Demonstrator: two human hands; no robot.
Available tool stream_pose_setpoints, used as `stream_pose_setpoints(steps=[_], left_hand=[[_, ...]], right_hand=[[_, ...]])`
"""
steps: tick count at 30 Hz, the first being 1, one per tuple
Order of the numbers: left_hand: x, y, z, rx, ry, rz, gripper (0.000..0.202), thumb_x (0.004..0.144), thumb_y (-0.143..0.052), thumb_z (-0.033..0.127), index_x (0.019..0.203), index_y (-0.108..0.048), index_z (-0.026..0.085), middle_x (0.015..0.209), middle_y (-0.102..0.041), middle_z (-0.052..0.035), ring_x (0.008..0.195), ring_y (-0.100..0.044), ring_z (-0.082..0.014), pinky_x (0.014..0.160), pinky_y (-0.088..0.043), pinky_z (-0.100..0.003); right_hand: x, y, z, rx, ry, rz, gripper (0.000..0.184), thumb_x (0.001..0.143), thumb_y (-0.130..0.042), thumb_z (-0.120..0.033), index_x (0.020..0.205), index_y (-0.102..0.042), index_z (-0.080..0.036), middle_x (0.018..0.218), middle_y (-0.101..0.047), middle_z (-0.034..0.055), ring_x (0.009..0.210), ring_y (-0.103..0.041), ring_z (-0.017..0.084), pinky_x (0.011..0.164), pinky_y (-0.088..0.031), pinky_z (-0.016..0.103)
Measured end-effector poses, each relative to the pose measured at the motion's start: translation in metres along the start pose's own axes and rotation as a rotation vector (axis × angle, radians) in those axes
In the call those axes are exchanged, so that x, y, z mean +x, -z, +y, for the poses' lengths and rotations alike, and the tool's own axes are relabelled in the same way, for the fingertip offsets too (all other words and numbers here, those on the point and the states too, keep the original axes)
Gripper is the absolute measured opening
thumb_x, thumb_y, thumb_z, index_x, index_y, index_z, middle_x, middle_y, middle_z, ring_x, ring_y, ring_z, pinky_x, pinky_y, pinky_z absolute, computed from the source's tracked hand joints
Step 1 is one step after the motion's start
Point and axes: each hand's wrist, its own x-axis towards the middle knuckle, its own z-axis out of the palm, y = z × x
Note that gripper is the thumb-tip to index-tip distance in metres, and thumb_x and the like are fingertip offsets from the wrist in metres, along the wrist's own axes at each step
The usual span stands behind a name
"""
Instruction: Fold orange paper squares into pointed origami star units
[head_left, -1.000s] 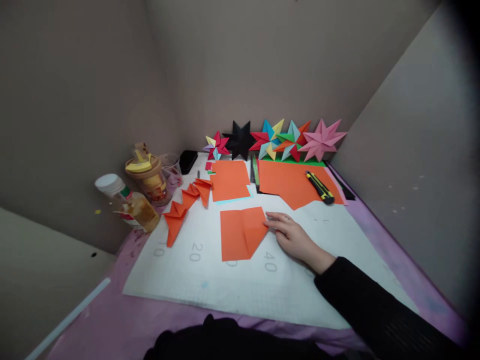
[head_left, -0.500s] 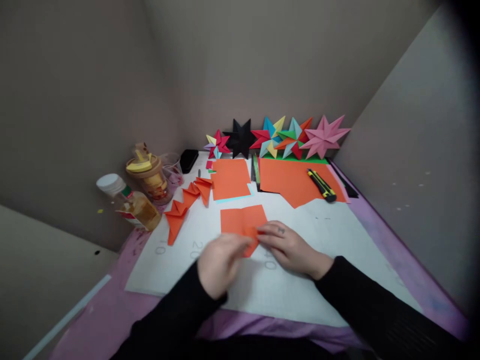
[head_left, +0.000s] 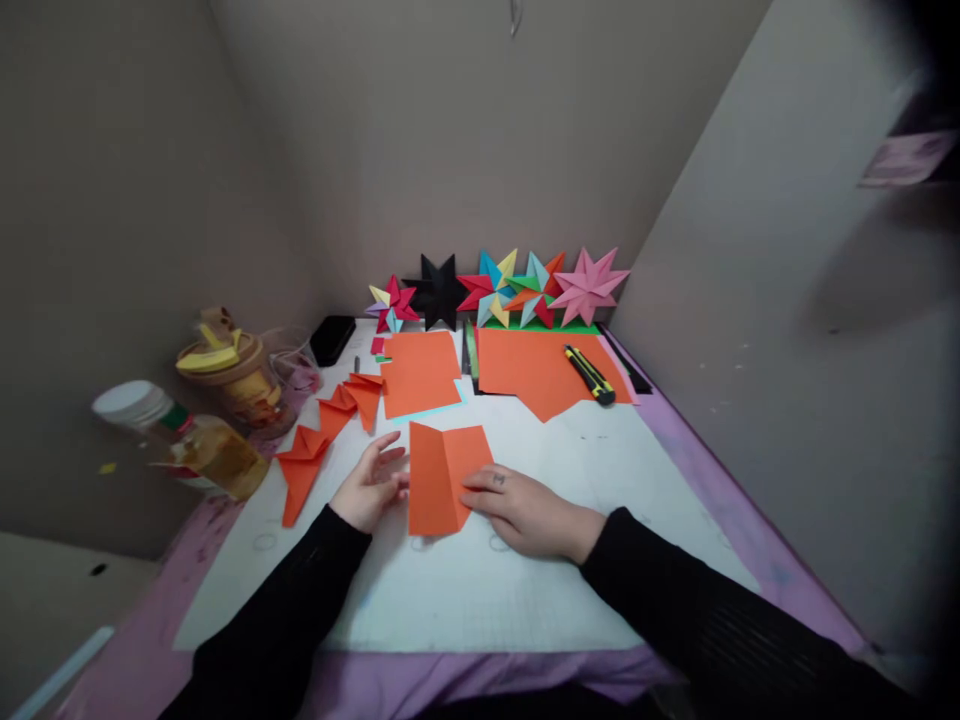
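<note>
A creased sheet of orange paper (head_left: 431, 485) is in front of me, its left half raised from a vertical middle fold. At its left edge is my left hand (head_left: 371, 485), fingers apart, the fingertips partly hidden behind the paper. My right hand (head_left: 529, 512), with a small ring-like mark on one finger, lies with its fingers stretched over the lower right part of the sheet. Several folded orange paper pieces (head_left: 303, 462) sit to the left, close to my left hand.
Behind are a stack of orange squares (head_left: 421, 370), a larger orange sheet (head_left: 521, 365) and a yellow-black utility knife (head_left: 589, 376). Paper stars, including a pink one (head_left: 589, 287), lean on the wall. A bottle (head_left: 214, 450), lidded cup (head_left: 240, 385) and black phone (head_left: 332, 340) stand left.
My left hand has moved off the paper's front to its left edge, and its fingers have spread. The sheet's left half now stands raised. The whole view has shifted, moving things leftward.
</note>
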Motion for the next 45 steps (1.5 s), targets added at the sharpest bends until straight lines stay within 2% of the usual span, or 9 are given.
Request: stream_pose_setpoints(steps=[5, 10, 15, 20, 24, 27, 30, 37, 45], left_hand=[[0.012, 0.012, 0.001, 0.780, -0.570, -0.267, 0.043, 0.079, -0.048, 0.014, 0.119, -0.059, 0.026, 0.086, -0.060, -0.0045, 0.074, -0.059, -0.0156, 0.069, -0.049, -0.028], [0.022, 0.013, 0.000, 1.382, -0.847, -0.192, 0.033, 0.083, -0.045, 0.014, 0.106, -0.067, 0.020, 0.080, -0.065, -0.0083, 0.074, -0.058, -0.0209, 0.066, -0.048, -0.032], [0.016, 0.005, 0.003, 1.601, -0.784, -0.051, 0.031, 0.081, -0.049, 0.015, 0.105, -0.067, 0.016, 0.076, -0.065, -0.0096, 0.071, -0.058, -0.0237, 0.059, -0.044, -0.034], [0.002, 0.000, 0.013, 1.584, -0.741, -0.106, 0.027, 0.078, -0.056, 0.027, 0.101, -0.070, 0.025, 0.084, -0.063, -0.0114, 0.076, -0.057, -0.0268, 0.065, -0.043, -0.039], [0.013, 0.005, 0.015, 1.305, -0.749, -0.398, 0.024, 0.078, -0.060, 0.034, 0.100, -0.070, 0.030, 0.117, -0.059, -0.0095, 0.103, -0.054, -0.0285, 0.087, -0.040, -0.043], [0.033, 0.010, 0.015, 1.078, -0.625, -0.632, 0.028, 0.080, -0.057, 0.045, 0.095, -0.072, 0.025, 0.110, -0.064, -0.0087, 0.098, -0.058, -0.0225, 0.087, -0.042, -0.033], [0.052, 0.009, 0.017, 0.960, -0.496, -0.698, 0.033, 0.080, -0.055, 0.047, 0.080, -0.073, 0.020, 0.101, -0.065, -0.0089, 0.088, -0.061, -0.0191, 0.081, -0.045, -0.028], [0.070, -0.004, 0.016, 0.945, -0.338, -0.627, 0.038, 0.079, -0.052, 0.046, 0.056, -0.056, 0.015, 0.063, -0.051, -0.0001, 0.055, -0.045, -0.0099, 0.054, -0.036, -0.021], [0.067, -0.009, 0.010, 1.140, -0.345, -0.445, 0.029, 0.081, -0.049, 0.040, 0.064, -0.056, 0.016, 0.066, -0.051, -0.0001, 0.060, -0.047, -0.0124, 0.059, -0.036, -0.023]], right_hand=[[0.000, -0.005, 0.008, -0.060, 0.008, 0.067, 0.039, 0.080, -0.046, -0.007, 0.116, -0.058, -0.016, 0.118, -0.057, 0.0127, 0.114, -0.047, 0.023, 0.094, -0.045, 0.042], [0.008, -0.002, 0.023, -0.100, 0.024, 0.208, 0.036, 0.082, -0.046, -0.010, 0.115, -0.059, -0.015, 0.120, -0.057, 0.0125, 0.117, -0.046, 0.024, 0.099, -0.041, 0.047], [0.020, -0.001, 0.031, -0.124, 0.072, 0.110, 0.036, 0.083, -0.045, -0.012, 0.116, -0.058, -0.013, 0.123, -0.057, 0.0131, 0.120, -0.046, 0.023, 0.101, -0.041, 0.044], [0.019, -0.007, 0.037, -0.079, 0.056, 0.011, 0.038, 0.084, -0.044, -0.011, 0.120, -0.057, -0.013, 0.124, -0.057, 0.0124, 0.120, -0.048, 0.021, 0.103, -0.040, 0.040], [0.015, -0.003, 0.041, -0.031, 0.069, -0.071, 0.037, 0.086, -0.044, -0.011, 0.118, -0.059, -0.018, 0.132, -0.051, 0.0113, 0.127, -0.041, 0.021, 0.105, -0.036, 0.042], [0.015, 0.006, 0.042, -0.005, 0.107, -0.166, 0.035, 0.086, -0.045, -0.011, 0.115, -0.062, -0.021, 0.133, -0.050, 0.0098, 0.132, -0.033, 0.023, 0.107, -0.032, 0.043], [0.016, 0.012, 0.041, 0.001, 0.131, -0.196, 0.034, 0.088, -0.044, -0.013, 0.116, -0.062, -0.022, 0.132, -0.050, 0.0097, 0.134, -0.029, 0.024, 0.106, -0.031, 0.044], [0.013, 0.012, 0.037, -0.016, 0.190, -0.171, 0.036, 0.086, -0.045, -0.011, 0.117, -0.058, -0.021, 0.120, -0.060, 0.0076, 0.117, -0.048, 0.019, 0.103, -0.028, 0.047], [0.013, 0.013, 0.033, 0.004, 0.195, -0.135, 0.035, 0.082, -0.046, -0.008, 0.112, -0.060, -0.018, 0.114, -0.059, 0.0106, 0.120, -0.043, 0.022, 0.101, -0.033, 0.044]])
